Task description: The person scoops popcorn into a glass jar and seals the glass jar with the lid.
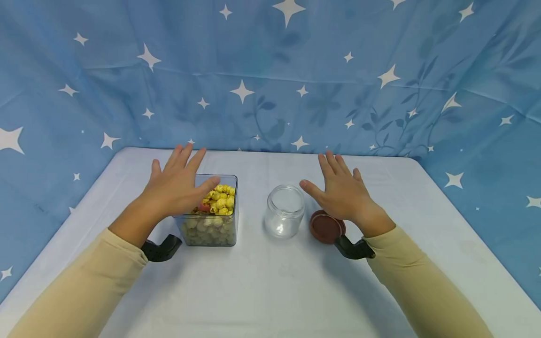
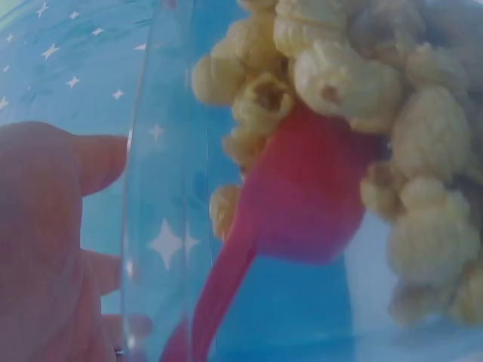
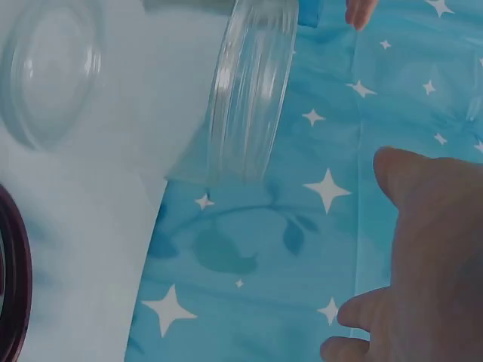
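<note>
My left hand (image 1: 175, 188), fingers spread straight, hovers over the left part of a clear square box (image 1: 231, 231). Yellow popcorn (image 1: 221, 199) fills much of that box. Among the kernels lies a red scoop (image 2: 302, 188), its handle leaning toward the wall in the left wrist view. A clear, open-topped glass jar (image 1: 282, 220) stands upright right of the box. My right hand (image 1: 343, 195) is held with fingers extended, just right of the jar and above a brown round lid (image 1: 325, 227). Neither hand holds anything.
A white-covered table (image 1: 262, 291) carries all these things. Behind it hangs a blue curtain (image 1: 270, 56) with white stars, which also comes down along both sides. A black wrist mount (image 1: 162, 249) sits under the left wrist, and another black mount (image 1: 354, 249) under the right.
</note>
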Demonstrator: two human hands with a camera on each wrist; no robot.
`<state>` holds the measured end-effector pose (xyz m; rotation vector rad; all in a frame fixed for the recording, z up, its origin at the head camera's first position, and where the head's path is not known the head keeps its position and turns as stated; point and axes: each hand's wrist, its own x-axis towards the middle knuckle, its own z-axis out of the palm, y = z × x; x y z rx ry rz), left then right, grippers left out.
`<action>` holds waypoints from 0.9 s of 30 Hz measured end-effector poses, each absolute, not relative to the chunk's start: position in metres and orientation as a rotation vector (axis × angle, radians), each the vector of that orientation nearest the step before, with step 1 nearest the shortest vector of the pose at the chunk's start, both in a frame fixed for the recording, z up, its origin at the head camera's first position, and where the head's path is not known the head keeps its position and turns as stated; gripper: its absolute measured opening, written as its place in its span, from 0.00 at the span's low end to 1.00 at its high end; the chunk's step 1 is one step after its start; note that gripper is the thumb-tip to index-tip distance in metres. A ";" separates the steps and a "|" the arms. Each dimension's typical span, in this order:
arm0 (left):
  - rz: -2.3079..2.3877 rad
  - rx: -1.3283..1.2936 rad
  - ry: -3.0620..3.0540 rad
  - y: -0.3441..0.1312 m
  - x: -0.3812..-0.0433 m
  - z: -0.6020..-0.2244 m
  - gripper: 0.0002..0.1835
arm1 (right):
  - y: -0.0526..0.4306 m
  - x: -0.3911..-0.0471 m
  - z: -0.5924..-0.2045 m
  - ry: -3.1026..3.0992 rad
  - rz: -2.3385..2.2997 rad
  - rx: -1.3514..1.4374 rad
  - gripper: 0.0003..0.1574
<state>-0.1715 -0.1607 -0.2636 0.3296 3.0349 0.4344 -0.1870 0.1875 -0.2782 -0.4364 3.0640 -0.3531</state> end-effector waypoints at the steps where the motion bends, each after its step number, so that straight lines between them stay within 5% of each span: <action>1: 0.442 0.339 3.042 -0.162 -0.171 -0.264 0.47 | 0.186 -0.187 -0.279 3.068 -0.374 -0.455 0.61; 17: 0.811 0.549 3.051 -0.208 -0.161 -0.274 0.46 | 0.143 -0.173 -0.288 2.920 -0.855 -0.724 0.65; 27: 1.024 0.377 2.983 -0.236 -0.153 -0.286 0.44 | 0.114 -0.171 -0.291 2.822 -1.045 -0.729 0.72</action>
